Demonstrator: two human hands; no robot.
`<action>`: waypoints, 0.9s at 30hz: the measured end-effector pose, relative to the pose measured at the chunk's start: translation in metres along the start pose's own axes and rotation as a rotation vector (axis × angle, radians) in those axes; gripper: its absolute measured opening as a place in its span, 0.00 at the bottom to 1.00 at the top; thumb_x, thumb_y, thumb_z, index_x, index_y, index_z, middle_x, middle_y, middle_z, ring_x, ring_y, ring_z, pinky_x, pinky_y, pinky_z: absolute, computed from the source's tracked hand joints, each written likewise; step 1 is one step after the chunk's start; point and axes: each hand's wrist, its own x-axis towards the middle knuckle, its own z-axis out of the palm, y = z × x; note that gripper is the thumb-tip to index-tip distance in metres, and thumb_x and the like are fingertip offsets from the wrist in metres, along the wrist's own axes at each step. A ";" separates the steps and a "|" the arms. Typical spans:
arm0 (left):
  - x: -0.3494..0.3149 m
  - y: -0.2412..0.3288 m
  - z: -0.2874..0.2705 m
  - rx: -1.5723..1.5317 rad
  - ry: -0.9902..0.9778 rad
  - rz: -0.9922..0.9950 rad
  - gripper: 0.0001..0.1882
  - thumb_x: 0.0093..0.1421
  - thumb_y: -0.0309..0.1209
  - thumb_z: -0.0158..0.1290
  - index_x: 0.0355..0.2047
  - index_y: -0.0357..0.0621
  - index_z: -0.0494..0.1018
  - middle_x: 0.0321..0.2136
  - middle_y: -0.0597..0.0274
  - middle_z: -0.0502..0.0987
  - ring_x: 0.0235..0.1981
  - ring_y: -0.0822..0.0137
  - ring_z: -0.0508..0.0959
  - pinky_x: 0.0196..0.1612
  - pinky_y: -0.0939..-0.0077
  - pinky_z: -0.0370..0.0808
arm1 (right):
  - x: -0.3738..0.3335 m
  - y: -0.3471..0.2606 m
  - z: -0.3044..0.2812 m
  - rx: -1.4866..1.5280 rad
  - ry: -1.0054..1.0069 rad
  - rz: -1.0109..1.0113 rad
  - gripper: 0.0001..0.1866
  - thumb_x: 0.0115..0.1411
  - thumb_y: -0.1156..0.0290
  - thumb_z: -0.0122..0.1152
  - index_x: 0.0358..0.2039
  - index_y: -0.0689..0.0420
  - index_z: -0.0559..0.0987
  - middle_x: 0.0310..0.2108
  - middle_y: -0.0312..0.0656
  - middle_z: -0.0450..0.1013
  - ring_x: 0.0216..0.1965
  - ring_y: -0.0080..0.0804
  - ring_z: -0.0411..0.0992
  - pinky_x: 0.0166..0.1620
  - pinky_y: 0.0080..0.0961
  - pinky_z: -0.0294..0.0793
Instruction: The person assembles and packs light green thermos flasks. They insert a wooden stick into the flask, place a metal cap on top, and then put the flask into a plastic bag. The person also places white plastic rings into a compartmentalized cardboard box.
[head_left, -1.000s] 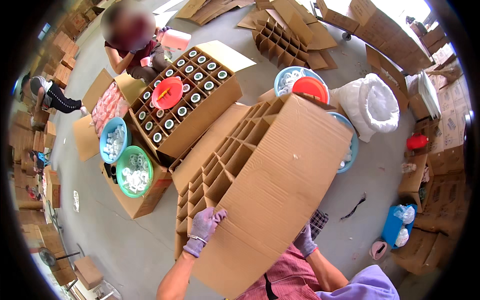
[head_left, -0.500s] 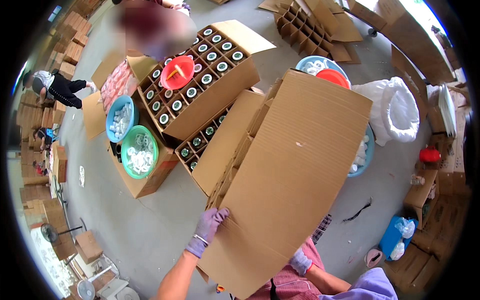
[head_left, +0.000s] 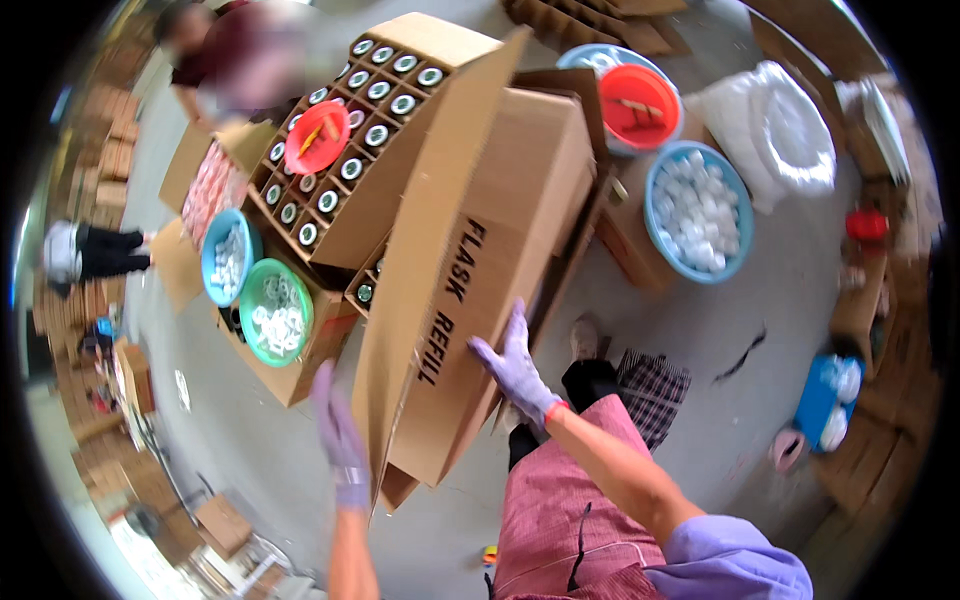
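A large cardboard box point(head_left: 515, 230) with dark printing on its side stands tilted in front of me, its long flap point(head_left: 440, 240) raised on the left. My right hand point(head_left: 518, 368), in a pale purple glove, lies against the printed side with thumb and fingers spread. My left hand point(head_left: 340, 425), gloved too, is held upright beside the flap's lower left edge, fingers stretched out and slightly blurred. Whether it touches the flap I cannot tell. Behind the flap, a lower divided box of jars point(head_left: 365, 293) is mostly hidden.
A divided carton point(head_left: 400, 185) of lidded jars bears a red bowl point(head_left: 317, 137). Blue point(head_left: 230, 255) and green basins point(head_left: 277, 312) of white parts stand left. To the right are another blue basin point(head_left: 698, 212), a red basin point(head_left: 638, 107) and a white sack point(head_left: 770, 130). Another person point(head_left: 235, 60) is at far left.
My left hand has let go of the cardboard edge and opened. My right hand has come up from below onto the printed side. The cardboard has turned, exposing that side and the raised flap.
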 end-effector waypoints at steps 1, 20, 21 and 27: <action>-0.021 0.022 -0.024 0.070 0.062 0.181 0.22 0.67 0.38 0.42 0.52 0.32 0.70 0.48 0.47 0.75 0.55 0.55 0.71 0.61 0.64 0.63 | 0.006 -0.004 0.009 0.001 0.071 -0.028 0.56 0.56 0.47 0.62 0.67 0.68 0.39 0.68 0.62 0.37 0.69 0.56 0.37 0.70 0.38 0.39; -0.175 -0.122 0.032 0.372 -0.536 0.641 0.51 0.53 0.64 0.50 0.68 0.49 0.50 0.69 0.43 0.42 0.69 0.37 0.38 0.65 0.36 0.33 | -0.069 0.162 0.033 0.616 0.227 0.483 0.47 0.60 0.40 0.55 0.65 0.64 0.54 0.65 0.50 0.54 0.66 0.41 0.51 0.66 0.33 0.49; -0.172 -0.126 0.033 0.386 -0.538 0.680 0.52 0.52 0.64 0.51 0.68 0.48 0.49 0.69 0.42 0.42 0.69 0.37 0.39 0.65 0.36 0.33 | -0.094 0.143 0.012 0.584 0.284 0.533 0.47 0.59 0.43 0.58 0.64 0.66 0.54 0.64 0.52 0.56 0.66 0.40 0.52 0.65 0.34 0.52; -0.151 -0.138 0.024 0.213 -0.542 0.775 0.50 0.53 0.57 0.54 0.67 0.42 0.50 0.67 0.39 0.47 0.69 0.39 0.44 0.66 0.39 0.37 | -0.239 -0.002 -0.060 0.488 0.272 -0.051 0.18 0.60 0.79 0.54 0.52 0.66 0.69 0.44 0.41 0.73 0.45 0.23 0.71 0.48 0.22 0.72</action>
